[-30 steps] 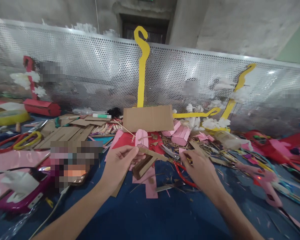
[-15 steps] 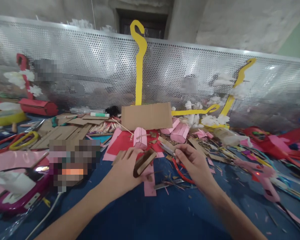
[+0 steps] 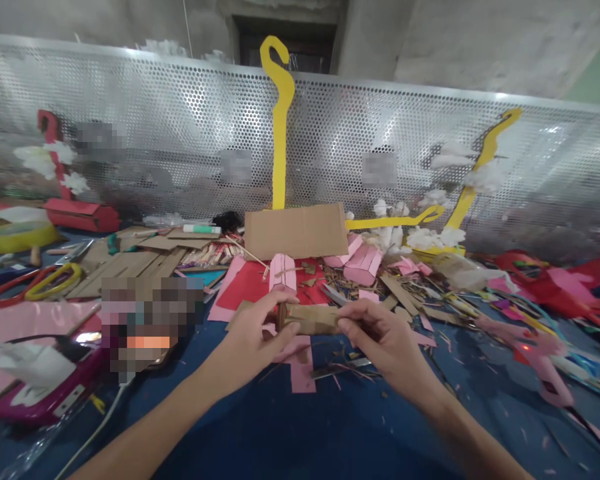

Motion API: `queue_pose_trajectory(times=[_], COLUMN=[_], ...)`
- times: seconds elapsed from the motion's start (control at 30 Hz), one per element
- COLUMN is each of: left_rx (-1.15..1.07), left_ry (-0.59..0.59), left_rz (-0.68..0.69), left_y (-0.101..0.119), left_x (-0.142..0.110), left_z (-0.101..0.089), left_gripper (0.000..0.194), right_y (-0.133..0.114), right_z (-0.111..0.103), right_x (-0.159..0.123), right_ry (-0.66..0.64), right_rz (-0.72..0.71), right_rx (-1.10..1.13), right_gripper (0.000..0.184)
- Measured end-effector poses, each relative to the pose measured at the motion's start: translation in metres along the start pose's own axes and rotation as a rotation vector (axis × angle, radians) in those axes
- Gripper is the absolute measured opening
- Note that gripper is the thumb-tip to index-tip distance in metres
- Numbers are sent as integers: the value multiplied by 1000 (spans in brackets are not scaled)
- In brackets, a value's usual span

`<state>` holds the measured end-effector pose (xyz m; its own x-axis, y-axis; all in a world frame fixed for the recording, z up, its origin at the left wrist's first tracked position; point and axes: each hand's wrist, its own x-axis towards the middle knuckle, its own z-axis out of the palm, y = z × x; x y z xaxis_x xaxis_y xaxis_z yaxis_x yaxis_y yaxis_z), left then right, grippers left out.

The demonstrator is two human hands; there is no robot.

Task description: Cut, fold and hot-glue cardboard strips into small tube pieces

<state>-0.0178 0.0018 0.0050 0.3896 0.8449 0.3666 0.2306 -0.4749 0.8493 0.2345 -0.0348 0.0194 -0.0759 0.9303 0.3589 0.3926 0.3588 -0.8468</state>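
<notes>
Lying toward the left side of the bench [image 3: 260,433] are a yellow scissor handle [image 3: 55,281] and some flat cardboard strips [image 3: 125,270], with a purple box [image 3: 43,400] nearer the front. Further right, the left hand [image 3: 257,330] is clamped on the left end of a small cardboard piece [image 3: 314,319], thumb low on its front and fingers over the top. Judging by this two-handed hold, the step in hand is shaping or pressing the piece, the left hand steadying while the right one works the other end. A next move would call for a firm left hold and light, even pressure along the edge, since thin card probably creases easily.

The piece is at the front middle, above a pink paper strip [image 3: 303,373]; whether it touches anything below is not clear. It looks plain brown, short and oblong, with a flat front face and a darker, reddish-brown edge by the left fingers. Its back is hidden.

At its right end, the right hand [image 3: 385,337] pinches the card between thumb and fingertips, which are together on it. Beyond that hand, well apart, a pink glue gun [image 3: 535,353] lies with a small red light showing.
</notes>
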Motion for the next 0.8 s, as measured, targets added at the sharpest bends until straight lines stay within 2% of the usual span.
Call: queue_pose_trajectory(times=[0.23, 0.5, 0.63, 0.8], left_rx=[-79, -109, -147, -201], left_ry=[-34, -46, -61, -62], left_rz=[21, 0, -47, -41], left_y=[-4, -4, 2, 0], left_x=[0, 1, 1, 1], left_z=[1, 2, 1, 1], left_gripper=[37, 34, 33, 30], right_y=[3, 6, 6, 4], right_z=[1, 2, 2, 3], right_x=[0, 0, -1, -3], right_ry=[12, -31, -14, 44], right_rz=[-13, -5, -30, -103], right_rx=[-36, -91, -99, -168], right_gripper=[18, 17, 16, 13])
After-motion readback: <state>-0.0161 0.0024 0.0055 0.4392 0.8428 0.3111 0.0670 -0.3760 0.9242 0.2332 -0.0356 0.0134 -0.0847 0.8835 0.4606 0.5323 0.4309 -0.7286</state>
